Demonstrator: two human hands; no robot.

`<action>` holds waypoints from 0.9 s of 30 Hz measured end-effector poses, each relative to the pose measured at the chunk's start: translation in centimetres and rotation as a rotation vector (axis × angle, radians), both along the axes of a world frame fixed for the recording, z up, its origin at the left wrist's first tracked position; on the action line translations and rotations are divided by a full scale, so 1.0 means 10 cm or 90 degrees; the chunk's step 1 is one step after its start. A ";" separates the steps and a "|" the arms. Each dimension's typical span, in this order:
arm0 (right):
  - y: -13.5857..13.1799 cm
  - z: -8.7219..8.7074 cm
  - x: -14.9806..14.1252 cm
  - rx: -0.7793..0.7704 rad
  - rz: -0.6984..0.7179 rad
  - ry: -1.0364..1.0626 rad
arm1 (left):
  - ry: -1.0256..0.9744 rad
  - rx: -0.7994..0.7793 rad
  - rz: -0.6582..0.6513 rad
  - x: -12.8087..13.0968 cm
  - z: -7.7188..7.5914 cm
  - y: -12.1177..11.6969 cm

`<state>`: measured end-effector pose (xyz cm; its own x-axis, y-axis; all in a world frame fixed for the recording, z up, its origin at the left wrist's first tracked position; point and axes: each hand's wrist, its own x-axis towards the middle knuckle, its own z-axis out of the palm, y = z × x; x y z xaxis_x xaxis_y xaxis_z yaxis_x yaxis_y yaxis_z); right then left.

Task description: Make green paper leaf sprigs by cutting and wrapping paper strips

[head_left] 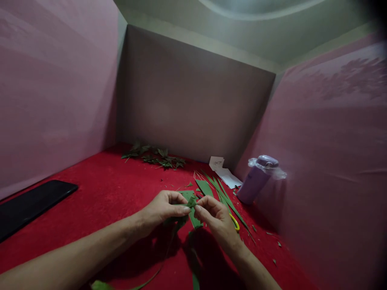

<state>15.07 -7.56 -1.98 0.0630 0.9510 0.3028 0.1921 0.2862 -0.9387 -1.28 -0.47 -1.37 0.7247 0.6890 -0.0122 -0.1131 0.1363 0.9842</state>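
Between my two hands is a small folded piece of green leaf (191, 202), held above the red cloth. My left hand (165, 207) pinches it from the left, thumb against fingers. From the right, the fingertips of my right hand (216, 215) close on its other edge. Below and behind them lie broad green leaf strips (196, 220), partly covered by the hands. Beside my right hand shows a yellow handle (234, 222), perhaps of scissors; the rest of that tool is hidden.
Long green blades (225, 197) and white papers (227, 177) lie beyond my right hand, near a purple tumbler (254, 183) with plastic wrap. Leafy sprigs (163, 159) rest at the back. A black flat device (36, 205) lies left. Pink panels (326, 161) stand at the sides.
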 end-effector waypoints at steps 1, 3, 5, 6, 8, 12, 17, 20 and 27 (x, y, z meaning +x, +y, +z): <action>0.00 0.00 0.00 0.001 -0.003 -0.006 | 0.004 -0.001 0.010 0.00 0.00 0.00; 0.00 -0.01 0.01 0.000 -0.008 -0.023 | 0.012 0.001 0.024 -0.01 -0.01 0.01; -0.01 -0.02 0.01 -0.001 -0.012 -0.041 | 0.014 0.007 0.028 -0.01 0.00 0.00; -0.01 -0.02 0.01 0.001 -0.015 -0.047 | 0.015 0.011 0.024 -0.01 0.00 0.00; -0.01 -0.02 0.00 0.010 -0.021 -0.047 | 0.025 0.021 0.017 -0.01 0.00 -0.01; 0.00 -0.02 -0.01 0.020 -0.012 -0.031 | 0.045 0.053 0.019 0.01 -0.02 -0.03; 0.01 -0.04 0.00 0.033 -0.006 -0.038 | 0.081 0.156 0.051 0.02 -0.03 -0.09; -0.02 -0.04 0.01 0.100 -0.024 -0.094 | 0.089 0.503 0.169 -0.02 0.00 -0.13; -0.06 -0.03 0.03 0.307 -0.192 -0.285 | -0.005 1.138 0.400 -0.20 0.09 -0.20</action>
